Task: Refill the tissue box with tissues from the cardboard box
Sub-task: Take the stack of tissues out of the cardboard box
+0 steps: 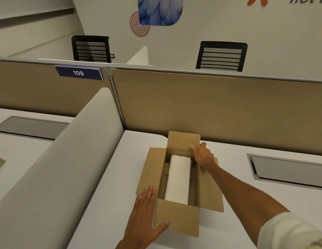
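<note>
A brown cardboard box stands on the white desk with all its flaps folded out. Inside it lies a long white stack of tissues. My left hand lies flat with spread fingers on the box's near left corner, the thumb against the near flap. My right hand reaches over the far right corner and grips the far flap at its right edge. No tissue box is in view.
A tan partition runs behind the desk. A rounded white divider rises at the left. A grey cable tray is set in the desk at the right. Two black chairs stand beyond the partition.
</note>
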